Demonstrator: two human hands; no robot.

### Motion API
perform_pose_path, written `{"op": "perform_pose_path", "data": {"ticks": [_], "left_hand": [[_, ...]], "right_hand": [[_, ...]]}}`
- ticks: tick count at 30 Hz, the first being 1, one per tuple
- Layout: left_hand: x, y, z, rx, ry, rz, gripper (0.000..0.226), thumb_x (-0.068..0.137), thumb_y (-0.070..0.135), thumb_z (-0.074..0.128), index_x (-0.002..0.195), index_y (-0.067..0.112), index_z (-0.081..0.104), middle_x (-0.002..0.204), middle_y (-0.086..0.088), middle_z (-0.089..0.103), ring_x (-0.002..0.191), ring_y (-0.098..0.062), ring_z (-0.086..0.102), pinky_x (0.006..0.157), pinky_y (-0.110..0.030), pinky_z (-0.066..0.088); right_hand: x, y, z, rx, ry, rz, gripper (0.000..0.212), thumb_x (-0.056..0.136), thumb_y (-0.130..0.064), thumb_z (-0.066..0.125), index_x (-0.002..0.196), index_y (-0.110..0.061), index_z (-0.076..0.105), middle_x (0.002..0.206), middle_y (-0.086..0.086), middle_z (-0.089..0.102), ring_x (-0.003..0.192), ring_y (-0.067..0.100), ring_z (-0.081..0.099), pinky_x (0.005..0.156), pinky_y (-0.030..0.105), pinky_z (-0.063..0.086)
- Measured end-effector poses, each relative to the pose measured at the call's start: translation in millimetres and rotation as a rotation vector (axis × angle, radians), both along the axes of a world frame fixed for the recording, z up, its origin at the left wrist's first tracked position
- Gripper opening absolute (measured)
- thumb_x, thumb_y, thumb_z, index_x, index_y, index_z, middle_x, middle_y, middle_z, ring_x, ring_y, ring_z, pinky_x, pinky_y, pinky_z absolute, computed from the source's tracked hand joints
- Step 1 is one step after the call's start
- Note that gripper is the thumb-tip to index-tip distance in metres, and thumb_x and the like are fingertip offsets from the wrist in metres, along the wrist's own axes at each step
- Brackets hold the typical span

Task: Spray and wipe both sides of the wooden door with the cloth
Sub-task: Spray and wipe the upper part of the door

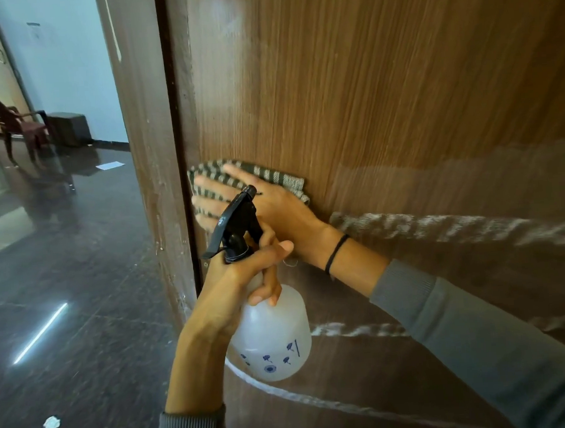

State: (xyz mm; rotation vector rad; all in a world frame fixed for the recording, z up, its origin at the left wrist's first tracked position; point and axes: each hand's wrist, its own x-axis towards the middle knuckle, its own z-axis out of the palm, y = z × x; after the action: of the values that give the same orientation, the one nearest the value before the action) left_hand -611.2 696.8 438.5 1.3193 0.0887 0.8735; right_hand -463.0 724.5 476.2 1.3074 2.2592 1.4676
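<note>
— What colour is the wooden door (pixel 398 77)?
— Warm brown, with fine vertical grain. The cloth (pixel 272 176) has dark grey and white stripes.
— And the spray bottle (pixel 271 338)?
— Milky white with small blue prints; its trigger head (pixel 239 222) is black.
— Anything else?
— Grey sleeve (pixel 477 334), black wristband (pixel 337 253), glossy dark floor (pixel 66 290), dark brown chair (pixel 18 123).

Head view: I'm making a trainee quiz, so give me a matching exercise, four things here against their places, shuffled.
Things:
1 cloth
2 spray bottle
3 chair
4 black band

Places:
A gripped at its neck by the left hand
B pressed flat on the door by the right hand
C round the right wrist
D on the dark floor

Pairs: 1-B, 2-A, 3-D, 4-C
</note>
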Motion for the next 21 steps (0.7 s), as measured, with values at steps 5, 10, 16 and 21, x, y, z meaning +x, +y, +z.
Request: {"op": "perform_pose_path", "data": {"ticks": [5, 10, 16, 21], "left_hand": [[0, -3, 7, 0.004, -0.016, 0.004, 0.028, 0.088, -0.007, 0.061, 0.07, 0.009, 0.047, 0.04, -0.006, 0.028, 0.03, -0.013, 0.024, 0.046, -0.024, 0.044], [-5, 1, 4, -0.009, -0.018, -0.02, 0.028, 0.085, -0.001, 0.066, 0.072, 0.014, 0.047, 0.043, -0.007, 0.028, 0.03, -0.014, 0.024, 0.044, -0.027, 0.042], [-12, 2, 5, -0.041, -0.014, 0.036, 0.03, 0.081, 0.002, 0.069, 0.063, 0.015, 0.048, 0.04, -0.005, 0.028, 0.03, -0.015, 0.023, 0.044, -0.028, 0.041], [-16, 0, 4, -0.014, 0.005, 0.087, 0.025, 0.081, 0.006, 0.07, 0.066, 0.012, 0.051, 0.041, -0.007, 0.029, 0.031, -0.017, 0.024, 0.043, -0.03, 0.041]], "right_hand": [[4, 1, 34, -0.047, -0.106, -0.031, 0.057, 0.106, -0.014, 0.013, 0.132, -0.02, 0.064, 0.14, 0.008, 0.061, 0.14, 0.027, 0.047, 0.126, 0.056, 0.01], [-11, 10, 110, 0.249, 0.087, -0.07, 0.055, 0.099, -0.023, 0.025, 0.148, -0.023, 0.048, 0.161, 0.008, 0.038, 0.153, 0.03, 0.023, 0.124, 0.054, 0.012], [-24, 13, 54, 0.289, 0.246, -0.044, 0.052, 0.106, -0.025, 0.029, 0.157, -0.018, 0.035, 0.167, 0.011, 0.022, 0.155, 0.033, 0.012, 0.123, 0.056, 0.008], [7, -26, -54, 0.106, 0.183, 0.063, 0.045, 0.104, -0.019, 0.039, 0.148, -0.008, 0.043, 0.151, 0.014, 0.048, 0.147, 0.028, 0.031, 0.127, 0.046, 0.015]]}}
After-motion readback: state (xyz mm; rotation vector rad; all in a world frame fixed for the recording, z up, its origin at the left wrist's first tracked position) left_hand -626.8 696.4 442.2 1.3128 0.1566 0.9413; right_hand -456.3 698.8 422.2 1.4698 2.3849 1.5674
